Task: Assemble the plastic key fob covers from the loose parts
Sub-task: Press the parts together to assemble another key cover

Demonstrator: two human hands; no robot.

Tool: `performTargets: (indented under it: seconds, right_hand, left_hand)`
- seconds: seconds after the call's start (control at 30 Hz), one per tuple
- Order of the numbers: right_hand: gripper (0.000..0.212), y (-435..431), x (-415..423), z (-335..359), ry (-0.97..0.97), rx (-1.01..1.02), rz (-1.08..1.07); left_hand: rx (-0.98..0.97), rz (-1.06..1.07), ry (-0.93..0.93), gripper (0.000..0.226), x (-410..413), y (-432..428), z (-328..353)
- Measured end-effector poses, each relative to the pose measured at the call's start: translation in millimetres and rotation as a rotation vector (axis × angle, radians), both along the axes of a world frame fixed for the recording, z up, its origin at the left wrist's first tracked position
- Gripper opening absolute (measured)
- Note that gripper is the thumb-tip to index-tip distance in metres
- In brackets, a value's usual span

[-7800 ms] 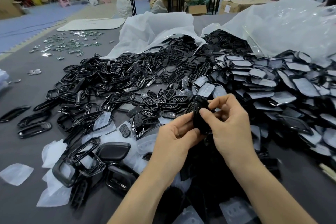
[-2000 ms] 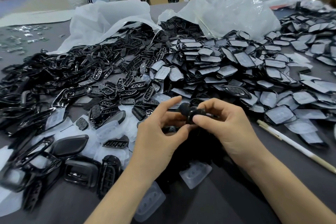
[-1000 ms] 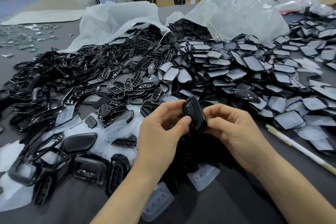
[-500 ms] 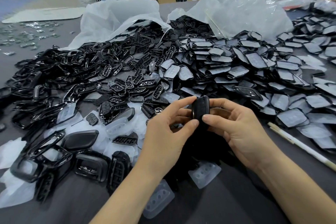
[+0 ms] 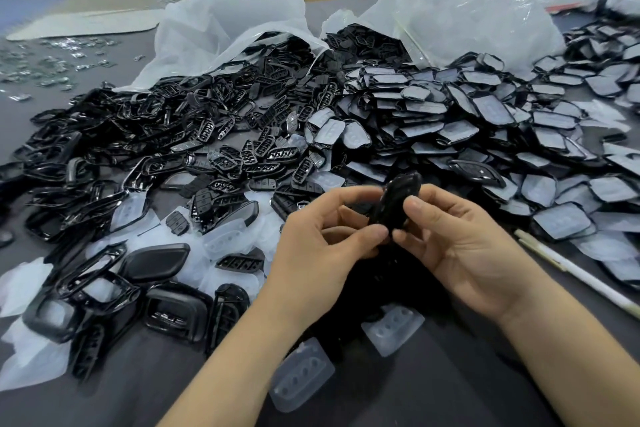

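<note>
Open room: bare grey worktop (image 5: 460,388) at the near edge between the forearms; white stick (image 5: 585,282) lies to its right
Hands: left hand (image 5: 322,246) and right hand (image 5: 460,246) both pinch one black cover (image 5: 398,201), held above the worktop
Containers: far bag (image 5: 228,21) open, black frames (image 5: 156,114) spilling out; second bag (image 5: 467,10) beside it, filmed panels (image 5: 485,107) spilling out
Hard to make out: cover blurred; dark pile under hands unreadable

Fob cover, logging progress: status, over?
Copy: left grip and right grip pinching fob cover, held above table. Beyond, loose parts pile, nothing blocking.
</note>
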State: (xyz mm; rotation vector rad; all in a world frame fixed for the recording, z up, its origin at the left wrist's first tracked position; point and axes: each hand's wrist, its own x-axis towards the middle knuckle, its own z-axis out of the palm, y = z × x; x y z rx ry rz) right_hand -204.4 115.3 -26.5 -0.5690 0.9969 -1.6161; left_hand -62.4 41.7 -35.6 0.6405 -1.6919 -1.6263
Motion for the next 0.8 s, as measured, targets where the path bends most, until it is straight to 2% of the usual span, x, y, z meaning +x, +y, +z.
performTargets:
  seconds: [0.07, 0.1, 0.23, 0.33, 0.4, 0.5, 0.57, 0.7, 0.8]
  right_hand:
    - [0.012, -0.8, 0.5, 1.4, -0.084, -0.013, 0.01]
    - [0.014, -1.0, 0.6, 2.2, -0.122, -0.015, 0.016]
    - [0.018, -1.8, -0.3, 4.7, -0.192, -0.023, 0.006]
    - [0.017, -2.6, -0.8, 3.5, -0.21, -0.02, 0.002]
    - [0.017, -4.1, -0.6, 1.2, -0.191, -0.027, 0.01]
    - [0.02, -8.2, 1.2, -0.2, -0.101, -0.027, 0.011]
    - [0.025, -8.7, -0.1, 2.1, -0.067, -0.023, 0.02]
    - [0.041, -3.3, -6.1, 6.9, -0.128, -0.008, 0.108]
    - [0.031, -5.0, -4.9, 2.6, 0.035, 0.037, 0.038]
  left_hand:
    - [0.032, 0.001, 0.049, 0.014, 0.1, -0.2, 0.4]
    - [0.05, -0.006, 0.078, 0.011, 0.2, 0.0, 1.2]
    - [-0.015, -0.022, 0.088, 0.028, 0.0, 1.4, 0.7]
    - [-0.124, 0.008, 0.088, 0.028, 1.7, 0.2, 1.2]
    - [-0.238, 0.028, 0.076, 0.023, 3.9, -2.0, 2.5]
    - [-0.6, 0.11, -0.051, 0.016, 7.3, -5.4, 4.4]
    - [-0.775, 0.153, -0.096, 0.013, 8.1, -6.2, 4.3]
    - [-0.94, 0.212, -0.13, 0.013, 7.3, -7.0, 3.0]
    - [-1.041, 0.237, -0.168, 0.014, 7.7, -8.4, -0.2]
